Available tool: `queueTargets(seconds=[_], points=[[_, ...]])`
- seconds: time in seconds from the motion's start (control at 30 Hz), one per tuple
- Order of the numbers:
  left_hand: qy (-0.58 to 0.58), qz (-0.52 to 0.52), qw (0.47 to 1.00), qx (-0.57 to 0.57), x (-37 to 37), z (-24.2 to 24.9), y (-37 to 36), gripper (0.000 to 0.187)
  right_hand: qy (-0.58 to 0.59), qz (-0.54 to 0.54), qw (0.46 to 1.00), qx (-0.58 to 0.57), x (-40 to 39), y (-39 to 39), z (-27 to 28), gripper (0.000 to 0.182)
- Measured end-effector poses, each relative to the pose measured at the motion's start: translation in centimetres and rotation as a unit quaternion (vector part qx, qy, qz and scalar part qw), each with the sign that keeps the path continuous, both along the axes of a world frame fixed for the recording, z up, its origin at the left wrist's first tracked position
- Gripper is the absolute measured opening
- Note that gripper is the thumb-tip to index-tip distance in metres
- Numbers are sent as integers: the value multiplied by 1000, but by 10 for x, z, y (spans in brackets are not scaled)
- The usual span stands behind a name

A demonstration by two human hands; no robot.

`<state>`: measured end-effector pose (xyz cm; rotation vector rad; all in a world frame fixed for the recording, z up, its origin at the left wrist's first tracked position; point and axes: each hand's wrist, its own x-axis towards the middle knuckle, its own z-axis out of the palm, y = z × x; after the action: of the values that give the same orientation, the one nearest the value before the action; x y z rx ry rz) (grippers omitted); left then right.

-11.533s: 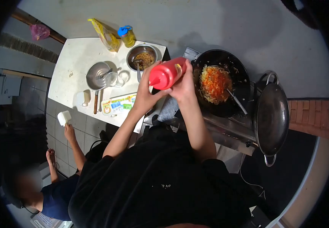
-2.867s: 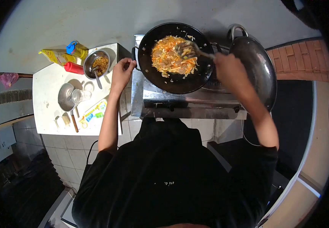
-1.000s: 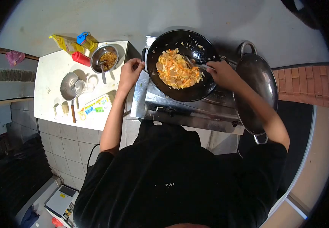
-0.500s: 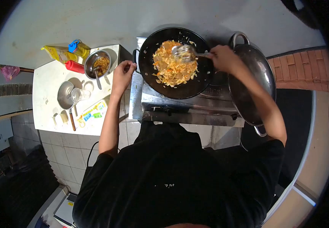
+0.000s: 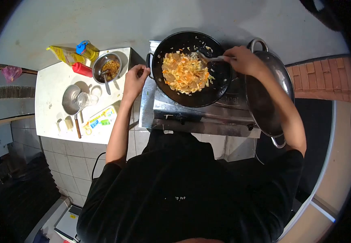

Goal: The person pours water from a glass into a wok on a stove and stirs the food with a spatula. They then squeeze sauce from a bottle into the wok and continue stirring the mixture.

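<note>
A black wok (image 5: 191,99) sits on the stove, with a heap of shredded vegetables and brownish slices (image 5: 185,75) in it. My left hand (image 5: 135,83) is at the wok's left loop handle (image 5: 148,65), thumb and fingertips pinched together against it. In my right hand (image 5: 242,60), closed from above, is the handle of a metal spatula (image 5: 216,59). The spatula's head is at the upper right edge of the food, partly buried in it.
The steel gas stove (image 5: 203,121) carries the wok. A large two-handled pan (image 5: 264,101) stands at the right. On the white table (image 5: 48,129) are a steel bowl with a spoon (image 5: 109,67), a saucepan (image 5: 71,97), a glass jar (image 5: 87,99) and a red bottle (image 5: 82,69).
The spatula head has gone from over the food down into its upper right edge, turning over. The food has shifted and spread a little. My left hand stays at the handle.
</note>
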<state>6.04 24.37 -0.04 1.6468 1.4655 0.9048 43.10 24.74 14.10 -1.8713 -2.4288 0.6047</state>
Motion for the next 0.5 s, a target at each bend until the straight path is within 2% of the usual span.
queueTargets(seconds=[0.03, 0.07, 0.13, 0.17, 0.23, 0.27, 0.33, 0.4, 0.47, 0.5], points=[[-3, -1, 1000, -2, 1, 1, 0, 27, -17, 21, 999, 47, 1, 1, 10, 20], [-6, -3, 1000, -5, 1, 1, 0, 27, -16, 21, 999, 47, 4, 6, 9, 20], [-7, -5, 1000, -8, 1, 1, 1, 27, -106, 38, 984, 136, 12, 27, -1, 18], [-9, -6, 1000, -12, 0, 0, 1, 27, -105, 37, 985, 135, 12, 36, -10, 18], [-6, -2, 1000, -7, 0, -4, 3, 27, -182, 54, 972, 140, 3, 47, -31, 16], [-6, 3, 1000, -3, 0, -6, 3, 27, -181, 54, 972, 139, -1, 46, -38, 16], [-4, 2, 1000, -4, 1, -3, 1, 27, -9, 109, 993, 53, -23, 35, -38, 14], [-4, 5, 1000, -4, 1, 1, 1, 27, -28, 145, 989, 9, -30, 31, -13, 16], [4, 5, 1000, -9, 1, 3, -1, 27, -86, 192, 969, 127, -30, 32, 4, 21], [5, 7, 1000, -9, 2, 4, -1, 27, -85, 193, 969, 127, -31, 39, 13, 21]])
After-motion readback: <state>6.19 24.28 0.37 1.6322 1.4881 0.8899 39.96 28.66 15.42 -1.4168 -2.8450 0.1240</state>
